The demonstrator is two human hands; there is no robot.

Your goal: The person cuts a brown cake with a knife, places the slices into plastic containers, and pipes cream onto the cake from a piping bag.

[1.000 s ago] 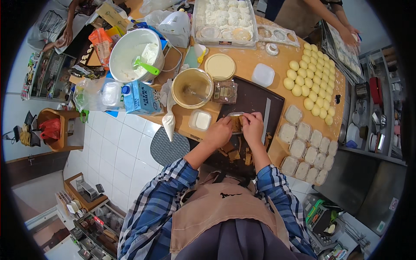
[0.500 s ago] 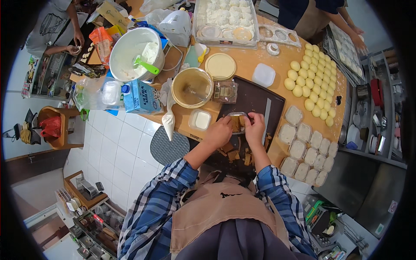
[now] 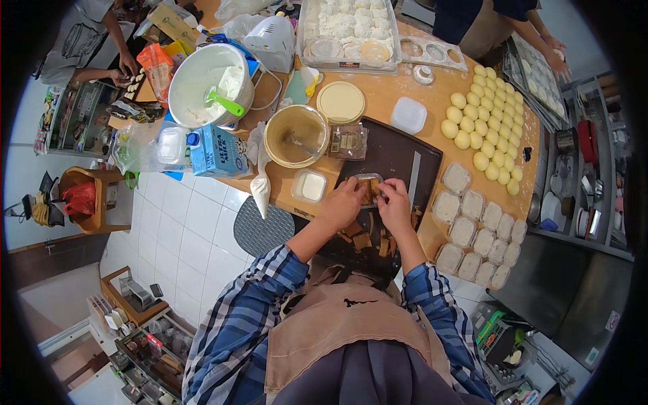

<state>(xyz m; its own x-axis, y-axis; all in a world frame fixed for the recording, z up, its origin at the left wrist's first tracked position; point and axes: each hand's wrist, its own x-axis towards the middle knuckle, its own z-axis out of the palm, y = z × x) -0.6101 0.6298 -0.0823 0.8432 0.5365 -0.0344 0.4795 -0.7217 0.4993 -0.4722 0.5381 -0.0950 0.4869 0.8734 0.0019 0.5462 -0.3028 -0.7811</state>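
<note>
A small clear plastic container (image 3: 369, 177) with brown cake pieces (image 3: 368, 192) inside stands on the dark tray (image 3: 391, 145) in front of me. My left hand (image 3: 343, 202) closes on the container's left side, its fingertips at the cake. From the right, the bent fingers of my right hand (image 3: 395, 204) pinch at a cake piece by the container's right side; the fingertips partly hide it. Loose cake strips and scraps (image 3: 362, 241) lie on the tray nearer to me. Just beyond the container is a clear packet with brown contents (image 3: 348, 142).
Left of the tray are a tub of white cream (image 3: 310, 185), a piping bag (image 3: 260, 192), a beige bucket (image 3: 297, 138) and a blue carton (image 3: 214, 152). Dough balls (image 3: 482, 121) and filled, lidded containers (image 3: 466, 233) cover the right side. Co-workers' hands (image 3: 557, 64) work at the far corners.
My right fingers have moved slightly left and inward, from the container's right edge onto the cake. My left hand stays at the container. The view has shifted slightly.
</note>
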